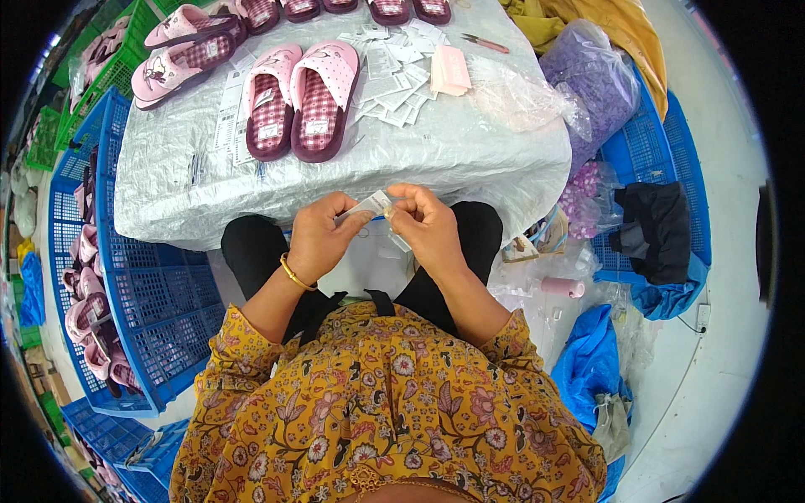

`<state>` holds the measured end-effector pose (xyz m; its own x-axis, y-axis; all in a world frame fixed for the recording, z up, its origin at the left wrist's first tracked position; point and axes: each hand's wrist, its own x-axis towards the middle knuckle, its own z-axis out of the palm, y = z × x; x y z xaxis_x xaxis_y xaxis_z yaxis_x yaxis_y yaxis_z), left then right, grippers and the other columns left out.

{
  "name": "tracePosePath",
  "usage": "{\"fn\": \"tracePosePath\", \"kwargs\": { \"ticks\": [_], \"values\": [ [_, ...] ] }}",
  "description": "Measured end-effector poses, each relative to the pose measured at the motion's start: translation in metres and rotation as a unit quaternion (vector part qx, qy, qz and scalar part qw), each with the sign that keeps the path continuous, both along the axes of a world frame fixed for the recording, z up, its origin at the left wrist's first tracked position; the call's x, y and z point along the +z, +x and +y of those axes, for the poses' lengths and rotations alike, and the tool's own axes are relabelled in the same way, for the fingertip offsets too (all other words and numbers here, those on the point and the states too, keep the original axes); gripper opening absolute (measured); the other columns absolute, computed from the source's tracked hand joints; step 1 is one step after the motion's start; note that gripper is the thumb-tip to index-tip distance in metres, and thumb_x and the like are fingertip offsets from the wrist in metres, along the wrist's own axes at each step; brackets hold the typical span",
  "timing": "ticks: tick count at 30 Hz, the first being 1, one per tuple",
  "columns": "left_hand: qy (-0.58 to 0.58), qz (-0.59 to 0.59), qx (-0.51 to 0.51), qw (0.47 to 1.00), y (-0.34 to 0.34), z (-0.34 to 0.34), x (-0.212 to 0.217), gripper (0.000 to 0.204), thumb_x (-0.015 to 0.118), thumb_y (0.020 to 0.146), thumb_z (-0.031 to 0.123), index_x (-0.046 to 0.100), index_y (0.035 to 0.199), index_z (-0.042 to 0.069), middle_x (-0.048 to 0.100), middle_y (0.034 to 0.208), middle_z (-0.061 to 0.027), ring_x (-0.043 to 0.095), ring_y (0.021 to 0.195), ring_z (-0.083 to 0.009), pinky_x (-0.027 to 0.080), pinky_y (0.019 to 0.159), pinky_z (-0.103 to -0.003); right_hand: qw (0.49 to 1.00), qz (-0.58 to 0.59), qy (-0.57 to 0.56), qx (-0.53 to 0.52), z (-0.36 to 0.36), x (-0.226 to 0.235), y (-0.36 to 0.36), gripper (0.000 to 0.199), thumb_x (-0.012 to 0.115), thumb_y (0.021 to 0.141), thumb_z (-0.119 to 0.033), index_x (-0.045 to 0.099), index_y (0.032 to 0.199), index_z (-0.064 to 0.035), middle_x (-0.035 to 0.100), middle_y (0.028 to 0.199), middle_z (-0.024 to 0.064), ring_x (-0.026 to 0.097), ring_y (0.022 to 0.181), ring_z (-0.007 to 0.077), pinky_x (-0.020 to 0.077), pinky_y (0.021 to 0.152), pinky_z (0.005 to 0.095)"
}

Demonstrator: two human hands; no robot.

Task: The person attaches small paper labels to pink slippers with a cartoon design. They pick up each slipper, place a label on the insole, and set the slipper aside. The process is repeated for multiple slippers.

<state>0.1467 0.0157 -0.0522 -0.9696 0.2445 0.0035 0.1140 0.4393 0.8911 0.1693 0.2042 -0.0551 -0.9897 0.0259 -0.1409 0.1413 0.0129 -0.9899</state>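
tag, white and narrow, is up between the two hands, over the gap between the person's knees and just off the near edge of the surface. the left hand has its fingers pinched around the tag's left end, thumb against it; a gold-coloured bangle circles that wrist. the right hand is at the other end, thumb and forefinger drawn close together there, but i cannot tell whether they grip the tag or something smaller. another white strip shows just below the right hand.

on the plastic-covered surface, a pair of pink slippers with checked insoles sits side by side, toes pointing away from the person. right of them lie scattered white labels, a small pink stack and a tool with reddish handles. clear plastic lies near the right edge, beside a bulging purple bag. to the left stands a blue crate, with more slippers beyond its wall.
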Motion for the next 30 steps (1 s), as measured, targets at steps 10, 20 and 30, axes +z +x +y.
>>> {"fn": "tracePosePath", "kwargs": {
  "ticks": [10,20,30],
  "values": [
    [-0.105,0.191,-0.064,0.974,0.006,-0.004,0.003,0.019,0.074,0.087,0.020,0.069,0.093,0.002,0.067,0.084,-0.0073,0.059,0.075,-0.0140,0.047,0.067,-0.028,0.999,-0.017,-0.021,0.018,0.001,-0.014,0.003,0.016,0.068,0.090,-0.010,0.067,0.104,-0.0015,0.067,0.084,0.0013,0.058,0.073,0.0051,0.0488,0.064,0.0237],
    [0.081,-0.176,-0.127,0.973,-0.005,-0.005,-0.008,0.016,0.060,0.096,0.016,0.066,0.099,0.000,0.062,0.085,0.0009,0.053,0.080,-0.0075,0.046,0.073,-0.027,0.993,-0.006,0.051,0.107,0.009,-0.012,0.010,0.017,0.073,0.088,-0.015,0.066,0.098,-0.0030,0.069,0.084,0.0058,0.063,0.074,0.0098,0.0505,0.067,0.0271],
    [-0.041,0.116,-0.130,0.984,-0.004,0.004,-0.002,0.011,0.065,0.089,0.015,0.066,0.092,0.004,0.064,0.086,-0.0134,0.062,0.082,-0.0338,0.050,0.071,-0.041,0.973,0.131,0.157,0.111,0.013,-0.006,0.006,0.025,0.075,0.085,-0.012,0.067,0.107,-0.0044,0.068,0.095,0.0121,0.068,0.083,0.0182,0.0529,0.073,0.0315]
  ]
}}
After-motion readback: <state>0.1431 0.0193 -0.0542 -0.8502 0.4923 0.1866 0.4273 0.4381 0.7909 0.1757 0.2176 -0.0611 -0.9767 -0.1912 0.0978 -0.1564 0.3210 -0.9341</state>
